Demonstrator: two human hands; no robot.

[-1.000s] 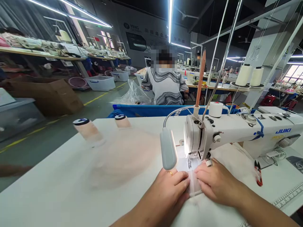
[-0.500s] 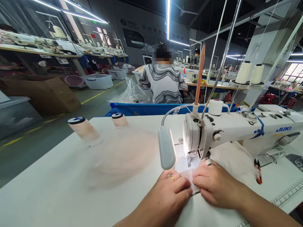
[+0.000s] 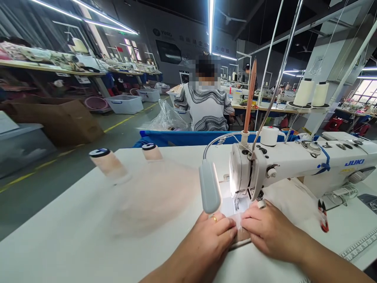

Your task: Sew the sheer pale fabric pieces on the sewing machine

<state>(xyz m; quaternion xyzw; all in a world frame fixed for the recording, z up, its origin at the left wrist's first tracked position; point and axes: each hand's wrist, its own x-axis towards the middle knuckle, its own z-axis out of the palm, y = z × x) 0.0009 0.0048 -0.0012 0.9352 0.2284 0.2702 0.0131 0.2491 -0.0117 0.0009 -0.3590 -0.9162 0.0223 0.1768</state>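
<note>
Just in front of the needle area of a white sewing machine [image 3: 282, 165], both hands hold a thin, pale pink sheer fabric [image 3: 242, 232]. My left hand [image 3: 210, 236], with a ring on one finger, pinches the fabric's left side. Its fingers are curled and close to the presser foot [image 3: 236, 203]. My right hand [image 3: 269, 228] grips the right side, fingers bent together, its fingertips a short gap from the left ones. A grey lamp head [image 3: 210, 188] hangs just above my left hand. Part of the fabric is hidden beneath the fingers.
Sheer fabric [image 3: 159, 200] spreads over the table's left, beside two thread cones [image 3: 107, 164] [image 3: 151, 151]. Red-handled thread snips [image 3: 323, 216] and a ruler strip [image 3: 361, 245] lie right. A person [image 3: 207, 104] sits ahead, beyond a blue cloth [image 3: 182, 138].
The whole view has shifted slightly down and right. My hands stay at the machine, and slightly more of the pink fabric shows between them.
</note>
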